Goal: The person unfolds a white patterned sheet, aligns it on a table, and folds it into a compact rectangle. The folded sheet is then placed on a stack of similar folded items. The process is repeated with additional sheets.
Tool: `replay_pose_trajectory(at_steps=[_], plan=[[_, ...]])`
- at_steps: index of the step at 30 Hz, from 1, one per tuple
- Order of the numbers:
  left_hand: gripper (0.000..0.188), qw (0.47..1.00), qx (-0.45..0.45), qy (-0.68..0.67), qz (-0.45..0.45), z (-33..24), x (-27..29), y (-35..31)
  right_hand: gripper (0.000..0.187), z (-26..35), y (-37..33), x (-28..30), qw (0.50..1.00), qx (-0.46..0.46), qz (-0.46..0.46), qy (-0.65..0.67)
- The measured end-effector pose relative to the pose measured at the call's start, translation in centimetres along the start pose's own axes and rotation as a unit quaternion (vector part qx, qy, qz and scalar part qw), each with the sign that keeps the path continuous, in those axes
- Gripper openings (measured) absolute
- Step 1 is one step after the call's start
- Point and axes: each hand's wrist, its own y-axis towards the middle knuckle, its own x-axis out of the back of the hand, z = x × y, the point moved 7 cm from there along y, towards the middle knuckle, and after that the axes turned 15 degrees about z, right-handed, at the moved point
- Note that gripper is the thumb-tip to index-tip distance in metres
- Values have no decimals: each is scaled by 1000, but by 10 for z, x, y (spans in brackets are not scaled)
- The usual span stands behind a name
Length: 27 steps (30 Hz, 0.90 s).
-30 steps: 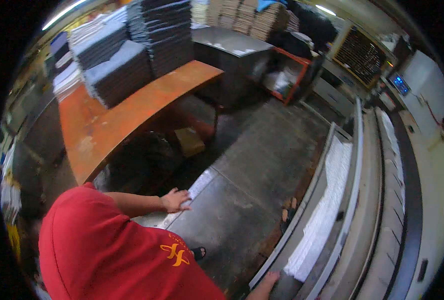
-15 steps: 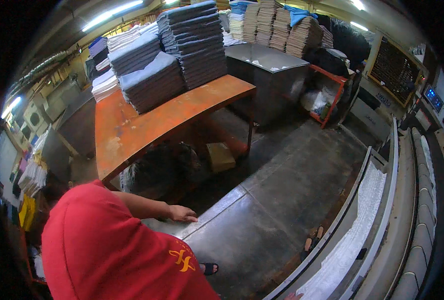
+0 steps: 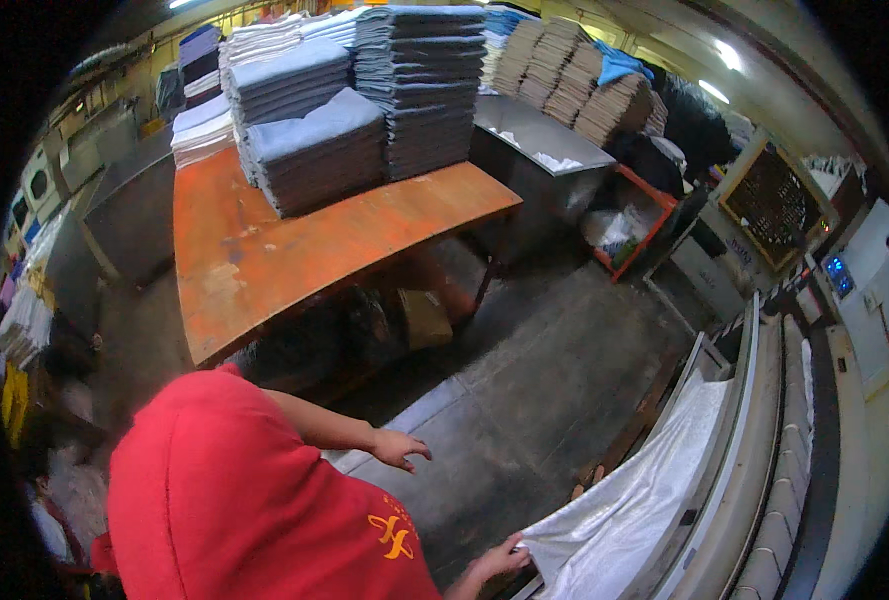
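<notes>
A long white cloth (image 3: pixel 614 510) lies along the trough at the front of a long roller machine (image 3: pixel 754 500) at the right. Its near corner is pinched by my right hand (image 3: pixel 502 556) and pulled out over the trough's edge, so folds run from my fingers into the cloth. My left hand (image 3: pixel 399 448) reaches out above the floor with its fingers apart, holding nothing, between the orange table and the machine. A red sleeve (image 3: pixel 244 490) fills the lower left and hides part of my left arm.
An orange table (image 3: pixel 344 245) carries tall stacks of folded blue-grey cloths (image 3: pixel 429 95). Beneath it sits a cardboard box (image 3: pixel 424 318). Farther off are a dark metal bin (image 3: pixel 544 170), brown folded stacks (image 3: pixel 574 75) and a red-framed rack (image 3: pixel 644 235).
My right hand has come up from the lower edge, drawing the white cloth's corner leftward out of the trough. My left hand has opened out and shifted slightly right. The view has tilted.
</notes>
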Motion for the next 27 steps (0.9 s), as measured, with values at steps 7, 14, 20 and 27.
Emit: replay_pose_trajectory(at_steps=[7,14,20,27], plan=[[97,960,-276,-34,-23,-57,18,-54,33,188,-170,-51,896,-65,234,372],[106,854,-501,-119,-67,-77,14,-156,35,316,-285,-76,857,-16,291,424],[85,937,-290,-193,-13,-22,-6,-174,39,364,-354,-63,848,-27,270,455],[28,945,-317,-65,-52,-20,2,-252,27,346,-411,-22,875,18,139,463]])
